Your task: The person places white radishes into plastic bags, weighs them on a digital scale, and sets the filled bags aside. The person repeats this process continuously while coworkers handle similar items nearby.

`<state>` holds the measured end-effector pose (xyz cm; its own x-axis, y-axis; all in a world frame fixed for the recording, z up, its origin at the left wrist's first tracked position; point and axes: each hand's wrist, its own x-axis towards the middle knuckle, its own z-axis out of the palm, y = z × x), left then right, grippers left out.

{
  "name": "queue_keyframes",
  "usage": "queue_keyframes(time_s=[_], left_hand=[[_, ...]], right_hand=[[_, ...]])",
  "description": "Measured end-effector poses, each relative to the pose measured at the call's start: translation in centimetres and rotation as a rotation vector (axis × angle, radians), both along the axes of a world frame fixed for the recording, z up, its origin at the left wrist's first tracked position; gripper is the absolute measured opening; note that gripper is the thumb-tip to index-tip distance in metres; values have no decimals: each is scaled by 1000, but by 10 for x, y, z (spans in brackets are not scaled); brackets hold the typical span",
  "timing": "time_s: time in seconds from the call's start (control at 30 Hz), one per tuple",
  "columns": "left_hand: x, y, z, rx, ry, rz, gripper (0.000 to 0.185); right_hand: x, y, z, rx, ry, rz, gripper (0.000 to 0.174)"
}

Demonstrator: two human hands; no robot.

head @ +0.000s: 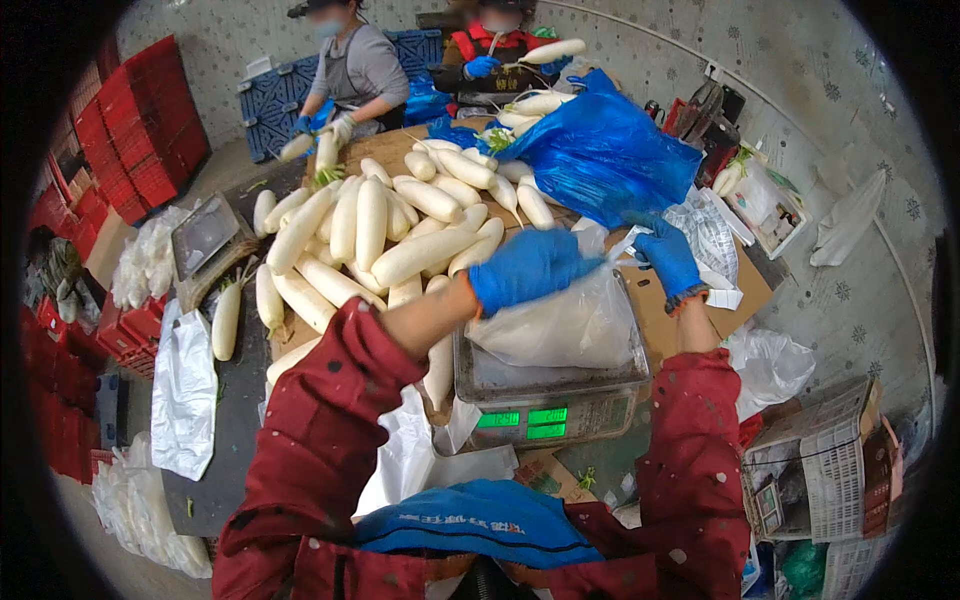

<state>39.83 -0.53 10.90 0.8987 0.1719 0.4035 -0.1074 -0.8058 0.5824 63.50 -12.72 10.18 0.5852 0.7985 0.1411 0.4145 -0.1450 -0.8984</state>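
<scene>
A clear plastic bag (555, 330) of white daikon radishes rests on the metal pan (480, 386) of a digital scale with a lit green display (521, 421). My left hand (529, 271), in a blue glove and slightly blurred, grips the gathered top of this bag. From the right, my right hand (667, 253), also gloved in blue, pinches the bag's twisted neck between thumb and fingers. What sits under my left palm is hidden. Left of the scale, a large pile of daikon radishes (427, 259) covers the table.
Across the table, one person (360, 67) handles radishes and another person (499, 64) holds one up. A blue plastic sack (607, 150) lies at the far right. A bench scale (214, 240) and white bags (184, 390) are at left; plastic crates (832, 465) stand at right.
</scene>
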Motion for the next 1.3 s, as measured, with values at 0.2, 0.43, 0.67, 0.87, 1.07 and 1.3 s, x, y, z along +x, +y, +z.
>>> queue_keyframes(time_s=[0.2,0.43,0.67,0.87,1.07,1.3], left_hand=[[-20,-49,-72,191,-389,-202,44],[-19,-28,-73,102,-446,286,63],[-51,-27,-30,-231,-348,367,54],[-173,-33,-1,-81,-532,530,24],[-422,-66,-10,-399,-145,1081,35],[-729,-87,-45,-377,-124,1607,42]], right_hand=[[64,55,-112,-195,-417,-220,31],[1,85,-4,215,38,297,38],[-164,50,105,600,-607,828,53],[-220,55,148,448,-360,1167,65],[-317,62,117,116,-189,1191,66],[-468,94,34,-387,47,1246,45]])
